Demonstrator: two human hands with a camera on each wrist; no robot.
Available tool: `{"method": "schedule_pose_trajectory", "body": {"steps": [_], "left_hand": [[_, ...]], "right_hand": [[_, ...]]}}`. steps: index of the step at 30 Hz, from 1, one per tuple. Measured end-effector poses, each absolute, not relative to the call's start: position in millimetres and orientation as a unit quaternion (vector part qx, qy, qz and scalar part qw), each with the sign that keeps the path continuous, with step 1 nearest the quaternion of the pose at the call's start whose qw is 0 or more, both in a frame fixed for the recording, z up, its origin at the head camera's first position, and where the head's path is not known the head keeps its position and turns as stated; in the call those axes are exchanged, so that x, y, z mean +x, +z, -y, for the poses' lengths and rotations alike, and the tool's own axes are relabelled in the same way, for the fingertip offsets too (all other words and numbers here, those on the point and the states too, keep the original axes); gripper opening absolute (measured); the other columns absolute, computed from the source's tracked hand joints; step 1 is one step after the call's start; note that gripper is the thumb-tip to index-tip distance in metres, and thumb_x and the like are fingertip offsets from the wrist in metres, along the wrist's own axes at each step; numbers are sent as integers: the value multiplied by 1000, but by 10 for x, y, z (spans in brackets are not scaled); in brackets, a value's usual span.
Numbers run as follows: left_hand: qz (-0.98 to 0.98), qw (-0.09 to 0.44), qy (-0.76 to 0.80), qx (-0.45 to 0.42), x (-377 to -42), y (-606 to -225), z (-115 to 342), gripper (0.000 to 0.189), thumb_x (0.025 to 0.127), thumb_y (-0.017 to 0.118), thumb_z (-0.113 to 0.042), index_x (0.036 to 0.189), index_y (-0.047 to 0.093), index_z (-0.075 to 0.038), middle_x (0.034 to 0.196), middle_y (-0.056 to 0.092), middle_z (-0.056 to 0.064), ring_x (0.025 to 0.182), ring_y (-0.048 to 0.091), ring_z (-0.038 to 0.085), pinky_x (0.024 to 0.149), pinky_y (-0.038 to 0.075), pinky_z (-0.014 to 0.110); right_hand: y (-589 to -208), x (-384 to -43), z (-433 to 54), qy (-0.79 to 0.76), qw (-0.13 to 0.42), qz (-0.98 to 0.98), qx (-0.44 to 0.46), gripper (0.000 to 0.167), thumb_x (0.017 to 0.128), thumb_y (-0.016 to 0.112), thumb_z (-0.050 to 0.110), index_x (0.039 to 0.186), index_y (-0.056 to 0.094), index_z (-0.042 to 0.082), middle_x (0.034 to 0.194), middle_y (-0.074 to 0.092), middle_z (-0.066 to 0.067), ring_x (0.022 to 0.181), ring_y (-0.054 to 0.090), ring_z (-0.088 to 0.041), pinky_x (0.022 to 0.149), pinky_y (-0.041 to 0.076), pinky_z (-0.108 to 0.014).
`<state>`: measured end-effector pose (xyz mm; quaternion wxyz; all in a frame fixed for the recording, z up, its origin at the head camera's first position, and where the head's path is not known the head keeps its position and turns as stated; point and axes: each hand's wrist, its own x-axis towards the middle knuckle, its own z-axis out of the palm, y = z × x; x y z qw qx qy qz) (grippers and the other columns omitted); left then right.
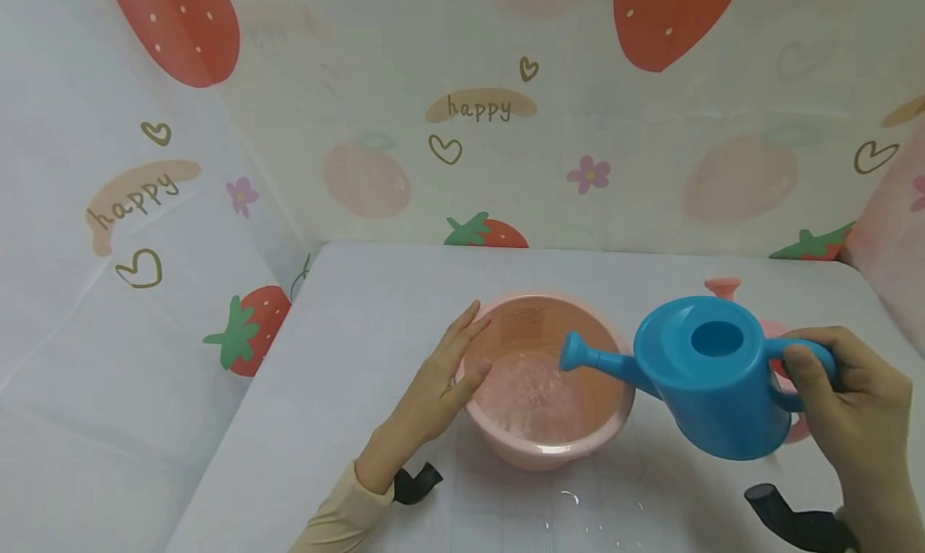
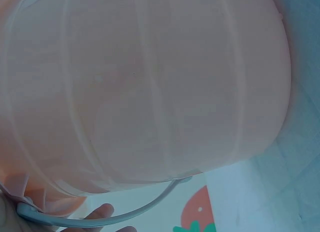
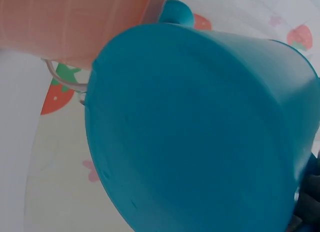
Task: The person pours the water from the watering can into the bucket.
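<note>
My right hand (image 1: 849, 392) grips the handle of a blue plastic watering can (image 1: 730, 408), raised at the right and tilted left. Its spout (image 1: 614, 364) reaches over the rim of a pink bucket (image 1: 614, 428) in the middle of the table. Ripples show on the water (image 1: 535, 392) inside. Against the bucket's left rim rests my left hand (image 1: 437, 384), its fingers extended. The bucket's ribbed wall (image 2: 150, 92) and its grey handle (image 2: 125, 218) fill much of the left wrist view. In the right wrist view, the blue can's base (image 3: 190, 127) hides most of the scene.
Partly hidden behind the blue can stands a pink object with a flared spout head (image 1: 723, 286), resembling another watering can. Drops of water (image 1: 571, 497) lie on the white table (image 1: 347, 336) before the bucket. Strawberry-printed sheets (image 1: 506, 176) hang behind and at the sides.
</note>
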<state>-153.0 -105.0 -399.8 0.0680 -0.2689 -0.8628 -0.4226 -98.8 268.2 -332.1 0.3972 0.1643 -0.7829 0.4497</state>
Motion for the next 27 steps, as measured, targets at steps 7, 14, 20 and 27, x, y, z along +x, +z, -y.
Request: {"method": "schedule_pose_trajectory", "body": {"steps": [7,14,20,27], "left_hand": [[859,63,-430,-271,-1531,-4009,1049,54,97,36,-48,146,27,-28,155,12,-8,141,17,15,106,30,52],[858,61,-434,-270,-1527,-4012,1055,54,97,37,-46,146,26,-27,155,11,-9,141,16,14,107,28,51],[856,60,-437,-271,-1533,-4012,1055,54,97,37,-47,147,25,-28,155,11,-10,141,16,13,107,28,51],[856,60,-435,-271,-1531,-4007,1049,59,97,38,-44,149,18,-25,155,11,-8,141,15,13,109,25,50]], "right_hand": [[-3290,-978,-2741,489,348,780,178,11,84,58,-11,88,57,-21,81,65,10,70,59,0,76,47,-8],[-3251,-937,-2708,478,336,796,161,15,77,61,-19,91,56,-21,85,65,10,71,59,-3,78,46,-11],[-3280,-920,-2745,498,326,779,198,21,72,54,-24,94,54,-23,88,65,2,73,58,-8,80,47,-11],[-3284,-941,-2747,481,340,780,210,18,73,53,-24,91,52,-24,87,64,5,71,56,-5,79,47,-11]]}}
